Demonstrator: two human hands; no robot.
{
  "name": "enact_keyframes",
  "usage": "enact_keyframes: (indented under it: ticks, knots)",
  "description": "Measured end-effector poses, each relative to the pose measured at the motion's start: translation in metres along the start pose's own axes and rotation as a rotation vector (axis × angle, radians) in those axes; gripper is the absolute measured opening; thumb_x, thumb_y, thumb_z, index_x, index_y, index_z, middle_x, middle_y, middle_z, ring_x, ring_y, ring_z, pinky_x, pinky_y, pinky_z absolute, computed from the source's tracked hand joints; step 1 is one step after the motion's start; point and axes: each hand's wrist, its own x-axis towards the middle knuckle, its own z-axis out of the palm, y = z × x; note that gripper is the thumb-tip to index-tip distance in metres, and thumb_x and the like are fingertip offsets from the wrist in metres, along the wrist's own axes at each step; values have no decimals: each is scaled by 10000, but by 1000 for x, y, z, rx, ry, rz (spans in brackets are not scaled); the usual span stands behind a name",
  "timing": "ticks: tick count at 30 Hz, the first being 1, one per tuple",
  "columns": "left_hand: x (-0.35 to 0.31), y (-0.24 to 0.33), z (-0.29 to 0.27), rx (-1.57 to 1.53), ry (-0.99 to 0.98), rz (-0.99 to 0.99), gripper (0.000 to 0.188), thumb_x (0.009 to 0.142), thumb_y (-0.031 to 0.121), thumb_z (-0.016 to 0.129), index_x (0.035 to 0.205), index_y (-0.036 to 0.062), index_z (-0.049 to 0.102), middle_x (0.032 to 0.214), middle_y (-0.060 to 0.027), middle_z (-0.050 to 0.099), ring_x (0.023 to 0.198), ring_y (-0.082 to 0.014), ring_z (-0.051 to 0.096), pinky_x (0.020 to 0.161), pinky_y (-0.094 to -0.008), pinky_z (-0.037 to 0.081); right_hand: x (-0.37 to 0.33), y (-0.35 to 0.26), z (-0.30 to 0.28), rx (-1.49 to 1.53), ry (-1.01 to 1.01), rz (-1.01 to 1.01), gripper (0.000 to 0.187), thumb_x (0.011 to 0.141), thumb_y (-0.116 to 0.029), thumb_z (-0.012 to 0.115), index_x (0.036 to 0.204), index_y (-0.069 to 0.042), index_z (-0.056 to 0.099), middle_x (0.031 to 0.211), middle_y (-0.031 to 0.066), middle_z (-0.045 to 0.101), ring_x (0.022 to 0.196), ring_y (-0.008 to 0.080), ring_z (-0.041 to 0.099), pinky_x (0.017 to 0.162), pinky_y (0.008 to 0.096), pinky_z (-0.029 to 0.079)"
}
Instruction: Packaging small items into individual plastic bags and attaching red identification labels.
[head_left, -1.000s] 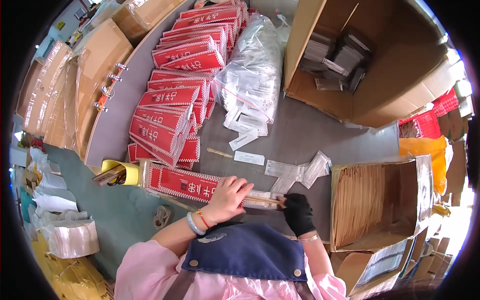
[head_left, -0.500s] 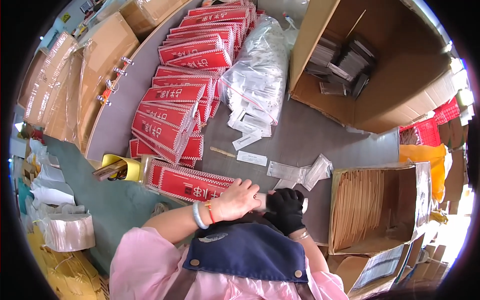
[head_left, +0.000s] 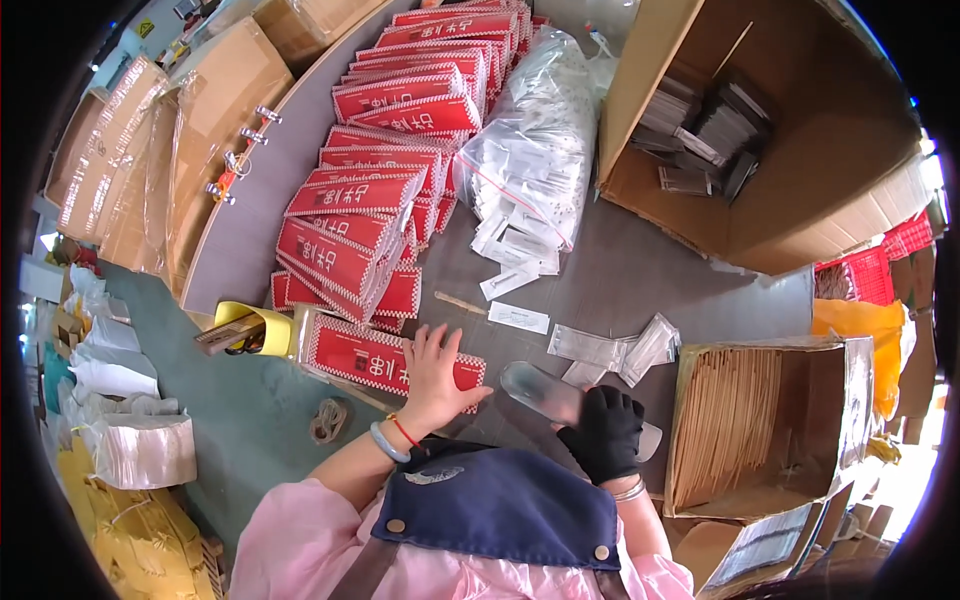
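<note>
My left hand [head_left: 438,372] lies with fingers spread over a flat red packet [head_left: 345,352] with a checked border, at the front edge of the table; nothing is gripped in it. My right hand [head_left: 604,432], in a black fingerless glove, is closed round a long, see-through, round-ended container [head_left: 535,390]. One end of the container points toward the left hand, and its other end shows past the glove. Just beyond lie small clear-wrapped packets [head_left: 588,348], a white paper sachet [head_left: 519,317] and a thin wooden stick [head_left: 460,303].
Rows of red packets [head_left: 350,195] fill the left of the table beside a clear bag of white sachets [head_left: 540,130]. A large carton [head_left: 810,215] holds dark packets. Bundled sticks [head_left: 730,420] fill a smaller box at right. A yellow holder [head_left: 268,332] hangs at the left edge.
My left hand has moved off the container, up and left, and opened over the red packet. My right hand has shifted slightly right and down with the container, now more exposed.
</note>
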Motion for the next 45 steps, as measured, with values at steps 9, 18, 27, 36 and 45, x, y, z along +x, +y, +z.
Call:
enact_keyframes:
  ticks: [9,18,27,36,45]
  knots:
    - [1,-2,-5,-135,-5,27,925,593,432,886,1333,22,510,1384,-176,432,1326,-426,332,1092,-659,211,2,-10,-7,43,-69,-115,571,613,-419,818,1037,-112,593,978,83,601,910,302,577,801,452,394]
    - [1,-6,-6,-92,-124,40,1033,658,501,842,1437,-1,387,1467,-216,388,1398,-468,258,1107,-687,162,24,-32,26,187,-217,-131,629,680,-471,780,1105,-46,596,1071,147,604,1029,335,566,913,480,388]
    - [92,15,12,-80,7,395,358,757,144,764,1079,56,634,1045,-115,590,991,-323,554,830,-441,458,-10,39,3,160,228,81,434,743,-273,796,1097,-77,637,1070,152,626,1038,333,597,890,442,463]
    - [117,31,34,-150,-15,610,111,763,73,650,854,55,590,781,-110,551,760,-315,585,687,-420,480,-146,181,-17,-205,168,866,281,823,-232,610,991,-11,658,970,187,659,936,375,631,843,461,506]
    - [113,88,57,-108,-201,566,305,742,168,782,988,106,613,989,-70,594,966,-313,553,797,-444,447,-134,179,-6,-27,228,960,223,841,-116,517,1011,2,599,1018,230,631,993,408,607,854,463,490]
